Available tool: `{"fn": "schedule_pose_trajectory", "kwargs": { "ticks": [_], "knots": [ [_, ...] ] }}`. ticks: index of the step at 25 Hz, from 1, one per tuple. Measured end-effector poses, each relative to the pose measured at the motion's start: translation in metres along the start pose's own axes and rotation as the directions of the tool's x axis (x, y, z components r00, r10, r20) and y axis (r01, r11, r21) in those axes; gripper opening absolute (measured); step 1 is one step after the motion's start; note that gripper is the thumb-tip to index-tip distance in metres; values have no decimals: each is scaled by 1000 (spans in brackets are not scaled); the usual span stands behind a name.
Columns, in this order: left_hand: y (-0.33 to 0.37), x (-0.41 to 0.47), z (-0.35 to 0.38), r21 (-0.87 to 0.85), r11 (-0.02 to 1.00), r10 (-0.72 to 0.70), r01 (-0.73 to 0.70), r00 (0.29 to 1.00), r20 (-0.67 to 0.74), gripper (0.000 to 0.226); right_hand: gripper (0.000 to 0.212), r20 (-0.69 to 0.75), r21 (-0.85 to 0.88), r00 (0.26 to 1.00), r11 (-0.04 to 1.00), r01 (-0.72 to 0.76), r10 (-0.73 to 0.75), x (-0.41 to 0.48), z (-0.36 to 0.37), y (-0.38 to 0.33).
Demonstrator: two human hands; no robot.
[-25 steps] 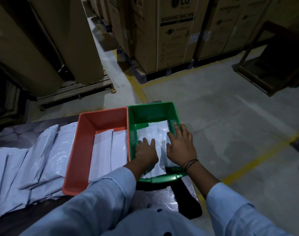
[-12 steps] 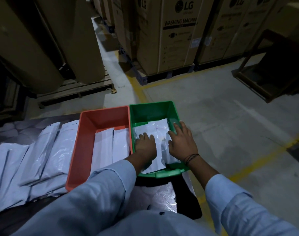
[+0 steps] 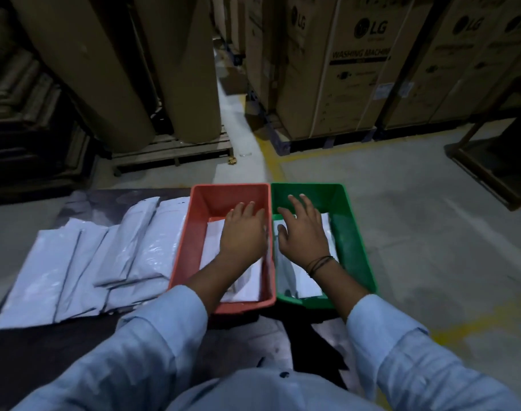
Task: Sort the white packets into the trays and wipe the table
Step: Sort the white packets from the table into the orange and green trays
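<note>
An orange tray [image 3: 182, 256] and a green tray [image 3: 357, 247] stand side by side on a dark table [image 3: 45, 351]. White packets lie inside both. My left hand [image 3: 244, 232] hovers flat over the packets in the orange tray [image 3: 211, 241], fingers spread, holding nothing. My right hand [image 3: 302, 232] is spread above the packets in the green tray [image 3: 306, 281], also with nothing in it. Several more white packets [image 3: 84, 262] lie overlapping on the table left of the orange tray.
Big cardboard rolls [image 3: 105, 69] on a wooden pallet stand behind the table. Washing machine boxes [image 3: 351, 66] line the back right. A dark wooden frame [image 3: 496, 155] sits on the concrete floor at the right, which has yellow lines.
My left hand has moved out of the green tray and over to the orange tray. My right hand has lifted and slid further along in the green tray. The view has shifted left.
</note>
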State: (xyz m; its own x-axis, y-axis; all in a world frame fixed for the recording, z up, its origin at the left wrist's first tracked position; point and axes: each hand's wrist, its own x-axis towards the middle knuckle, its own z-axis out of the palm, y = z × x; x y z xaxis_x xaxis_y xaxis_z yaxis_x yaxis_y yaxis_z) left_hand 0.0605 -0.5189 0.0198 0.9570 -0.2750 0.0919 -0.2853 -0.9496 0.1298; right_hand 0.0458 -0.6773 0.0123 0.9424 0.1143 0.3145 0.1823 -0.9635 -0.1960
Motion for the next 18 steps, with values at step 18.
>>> {"fn": "schedule_pose_trajectory", "kwargs": {
  "ticks": [18],
  "knots": [
    [-298,-146,-38,-171,870,-480,463,874,-76,47,41,104,164,972,967,193,-212,26,78,-295]
  ]
}}
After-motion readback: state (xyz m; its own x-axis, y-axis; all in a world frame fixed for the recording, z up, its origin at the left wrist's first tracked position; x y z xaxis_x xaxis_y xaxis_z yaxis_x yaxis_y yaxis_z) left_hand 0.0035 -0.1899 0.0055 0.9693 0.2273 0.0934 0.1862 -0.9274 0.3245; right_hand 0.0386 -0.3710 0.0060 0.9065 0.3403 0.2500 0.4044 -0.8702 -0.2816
